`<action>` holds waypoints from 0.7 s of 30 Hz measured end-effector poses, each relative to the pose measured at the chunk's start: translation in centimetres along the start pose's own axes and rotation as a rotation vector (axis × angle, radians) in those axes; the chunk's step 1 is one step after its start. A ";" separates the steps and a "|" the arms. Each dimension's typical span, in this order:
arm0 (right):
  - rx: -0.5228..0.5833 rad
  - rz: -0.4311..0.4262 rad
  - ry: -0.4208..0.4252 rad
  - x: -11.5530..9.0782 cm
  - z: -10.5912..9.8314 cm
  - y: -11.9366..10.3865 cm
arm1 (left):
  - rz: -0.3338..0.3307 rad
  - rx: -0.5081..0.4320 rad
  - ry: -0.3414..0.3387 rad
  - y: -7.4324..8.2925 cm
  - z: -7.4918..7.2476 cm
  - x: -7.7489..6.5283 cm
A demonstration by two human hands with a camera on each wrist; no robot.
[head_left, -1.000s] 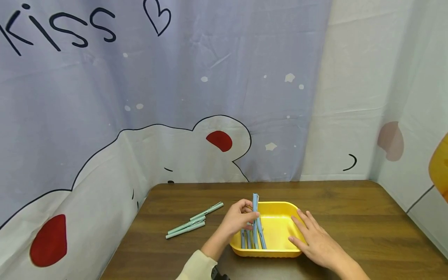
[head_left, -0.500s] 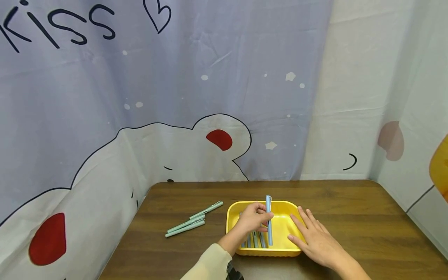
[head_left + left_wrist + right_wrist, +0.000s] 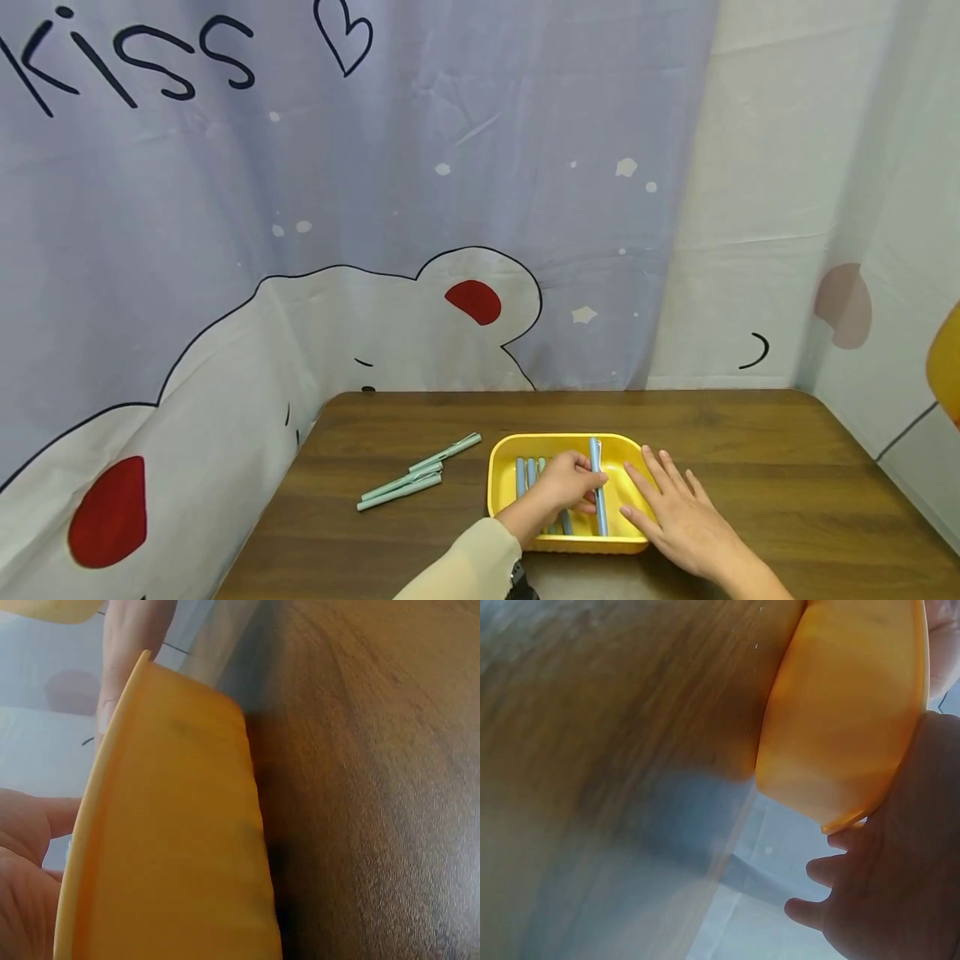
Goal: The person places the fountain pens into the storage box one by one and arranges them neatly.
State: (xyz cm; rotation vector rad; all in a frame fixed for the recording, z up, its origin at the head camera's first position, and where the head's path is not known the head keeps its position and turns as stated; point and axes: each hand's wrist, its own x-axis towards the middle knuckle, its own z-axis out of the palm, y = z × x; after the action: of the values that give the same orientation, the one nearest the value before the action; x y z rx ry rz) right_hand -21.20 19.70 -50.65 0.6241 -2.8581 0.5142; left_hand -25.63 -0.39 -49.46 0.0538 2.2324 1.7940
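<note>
In the head view my left hand (image 3: pixel 564 485) pinches a light blue pen (image 3: pixel 598 492) between thumb and fingers, inside the yellow tray (image 3: pixel 626 475). The pen stands lengthwise, clip end away from me, right of the tray's middle. Left of it several blue and green pens (image 3: pixel 521 479) lie side by side in the tray, partly covered by the left hand. My right hand (image 3: pixel 686 521) rests with spread, straight fingers at the tray's right rim. In the left wrist view the tray wall (image 3: pixel 172 825) hides most of the left hand and the pen.
Several pale green pens (image 3: pixel 405 483) lie in a loose pile on the brown wooden table (image 3: pixel 720 433), left of the tray. A printed curtain (image 3: pixel 450 208) hangs right behind the table's far edge.
My left hand has carried the blue pen rightward and lowered it into the tray, away from the row of other pens. The right hand keeps its place at the rim.
</note>
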 end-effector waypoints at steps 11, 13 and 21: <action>0.014 0.008 -0.006 0.0 -0.1 0.0 | -0.075 0.014 0.006 0.2 1.4 0.7; 0.023 0.011 -0.011 0.0 0.0 0.0 | -0.091 0.019 0.004 0.2 1.6 0.7; 0.050 0.023 -0.028 0.0 0.0 -0.1 | -0.145 0.025 0.004 0.1 2.1 0.6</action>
State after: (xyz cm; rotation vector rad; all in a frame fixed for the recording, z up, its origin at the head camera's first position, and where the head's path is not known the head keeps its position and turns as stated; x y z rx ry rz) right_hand -21.18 19.63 -50.59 0.6117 -2.8906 0.5870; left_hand -25.72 1.75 -49.86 -0.1039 2.2006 1.6920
